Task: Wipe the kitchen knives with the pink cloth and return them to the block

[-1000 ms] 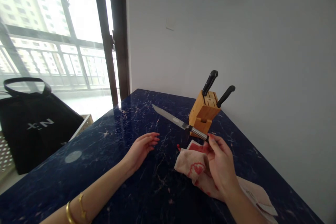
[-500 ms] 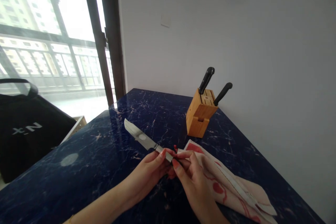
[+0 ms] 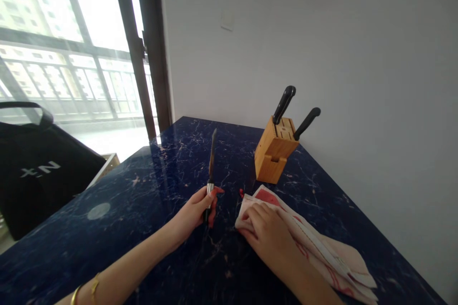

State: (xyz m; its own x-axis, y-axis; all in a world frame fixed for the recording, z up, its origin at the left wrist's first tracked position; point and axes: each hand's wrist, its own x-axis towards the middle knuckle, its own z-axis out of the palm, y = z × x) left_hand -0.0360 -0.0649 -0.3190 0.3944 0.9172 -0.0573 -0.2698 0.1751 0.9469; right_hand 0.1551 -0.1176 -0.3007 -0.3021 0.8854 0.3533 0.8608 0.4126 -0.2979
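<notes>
Left hand [image 3: 195, 208] holds stiff-looking knife [image 3: 212, 158] by its safe handle [image 3: 210, 189]; right hand [image 3: 270, 234] grips soft-looking cloth [image 3: 309, 237] toward the desk's [image 3: 171, 167] right edge.

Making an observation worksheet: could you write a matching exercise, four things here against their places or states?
Things
1. Knife with silver-and-black handle
2. Pale pink cloth with red markings
3. Light-brown wooden knife block
4. Black bag with white lettering

States
A. Left of the dark blue table
B. Touched by the right hand
C. Two black handles protrude from it
D. Held in the left hand

Pairs: 1-D, 2-B, 3-C, 4-A
</notes>
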